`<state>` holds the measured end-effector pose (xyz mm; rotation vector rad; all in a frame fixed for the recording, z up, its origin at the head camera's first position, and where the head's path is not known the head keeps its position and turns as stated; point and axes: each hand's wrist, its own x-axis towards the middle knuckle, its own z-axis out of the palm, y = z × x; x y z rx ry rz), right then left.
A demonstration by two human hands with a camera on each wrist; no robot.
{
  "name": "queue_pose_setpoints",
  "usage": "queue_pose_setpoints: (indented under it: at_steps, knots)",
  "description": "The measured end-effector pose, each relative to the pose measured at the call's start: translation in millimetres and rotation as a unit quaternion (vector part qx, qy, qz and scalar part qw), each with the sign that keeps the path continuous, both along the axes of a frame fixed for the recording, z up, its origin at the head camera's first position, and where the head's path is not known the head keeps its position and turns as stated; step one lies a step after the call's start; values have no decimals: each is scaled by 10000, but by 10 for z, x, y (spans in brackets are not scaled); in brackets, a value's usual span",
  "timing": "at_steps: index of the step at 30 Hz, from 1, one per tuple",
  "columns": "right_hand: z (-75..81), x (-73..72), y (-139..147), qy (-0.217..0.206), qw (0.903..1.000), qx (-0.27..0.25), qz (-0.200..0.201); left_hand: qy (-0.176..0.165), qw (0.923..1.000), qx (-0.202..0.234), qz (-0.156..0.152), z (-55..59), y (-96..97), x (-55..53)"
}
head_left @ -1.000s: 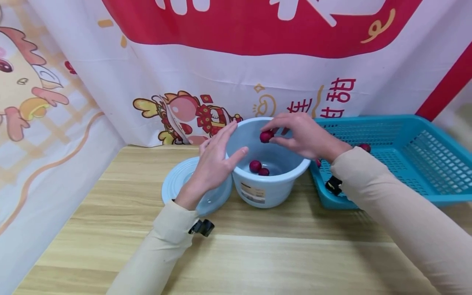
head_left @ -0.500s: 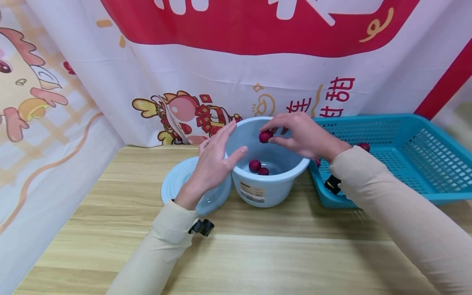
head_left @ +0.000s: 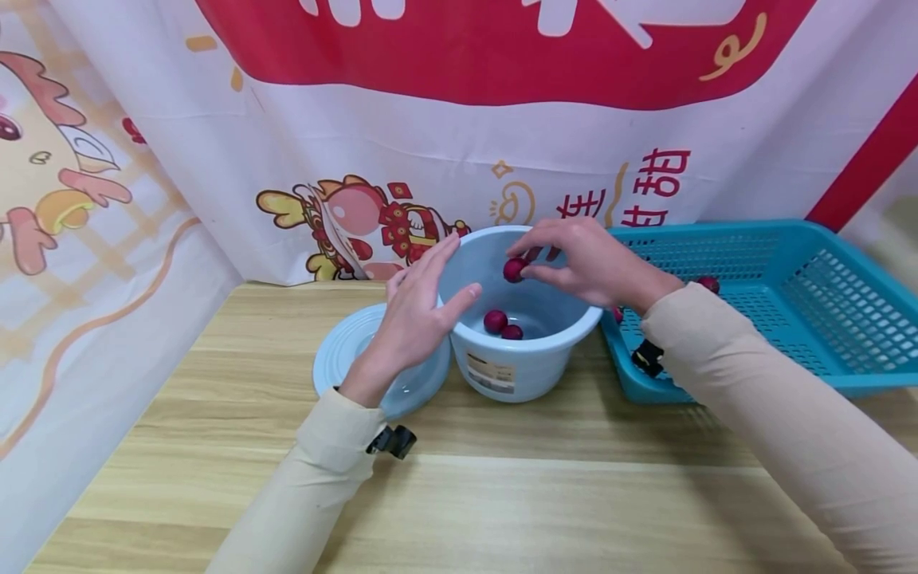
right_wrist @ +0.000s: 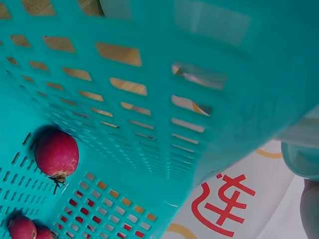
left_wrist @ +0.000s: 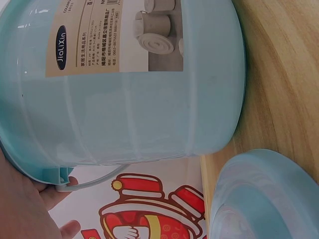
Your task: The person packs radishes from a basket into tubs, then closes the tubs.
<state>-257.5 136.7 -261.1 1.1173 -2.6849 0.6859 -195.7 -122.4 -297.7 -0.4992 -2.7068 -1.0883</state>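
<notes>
My right hand pinches a red radish between thumb and fingertips, inside the mouth of a light blue bucket. Below it, on the bucket's floor, lie two more radishes. My left hand rests along the bucket's left rim with its fingers straight and the thumb reaching over the rim. In the left wrist view that hand shows beside the rim and the handle. Only a sliver of my right hand appears in the right wrist view.
A round blue lid lies left of the bucket, partly under my left forearm. To the right stands a teal perforated basket holding several radishes, one of them large. A printed cloth hangs behind the wooden table.
The pinched radish has shifted very slightly down and left. Both hands, the bucket and the basket stay nearly where they were.
</notes>
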Motion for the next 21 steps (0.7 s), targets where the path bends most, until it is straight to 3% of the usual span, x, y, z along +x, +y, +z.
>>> queue_pose_setpoints:
  at_steps: [21]
  knots:
    - [-15,6,27,-14,9999,-162,17,3,10000,27,4,7,12,14]
